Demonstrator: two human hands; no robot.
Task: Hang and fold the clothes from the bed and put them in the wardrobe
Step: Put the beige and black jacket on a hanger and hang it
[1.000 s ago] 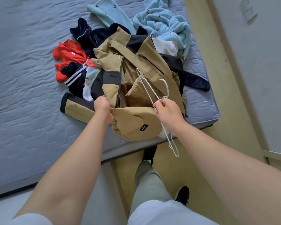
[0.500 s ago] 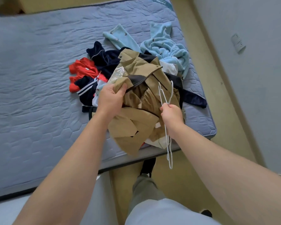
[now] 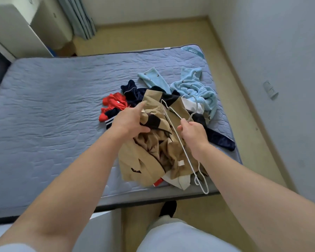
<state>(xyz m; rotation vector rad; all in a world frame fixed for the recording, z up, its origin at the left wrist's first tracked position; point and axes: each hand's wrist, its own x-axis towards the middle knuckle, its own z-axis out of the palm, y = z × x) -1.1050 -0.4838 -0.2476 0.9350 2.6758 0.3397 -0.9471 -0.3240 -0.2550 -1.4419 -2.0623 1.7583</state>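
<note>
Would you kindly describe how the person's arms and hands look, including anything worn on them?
Both forearms are bare. The left hand and right hand show no glove, watch, ring or bracelet. The edge of a pale short sleeve shows on the left upper arm at the picture's bottom corner.

Bare-armed down to the left hand (image 3: 129,120) and right hand (image 3: 193,132), the person wears a pale short-sleeved shirt (image 3: 180,239), greyish trousers (image 3: 165,220) and a black shoe (image 3: 168,208), all at bottom centre.

Single head-worn, wide-angle view, facing forward and steeply down. The left hand (image 3: 129,120) and right hand (image 3: 193,132) sit close, mid-frame. The bed (image 3: 53,115) spreads beyond and left of them.
</note>
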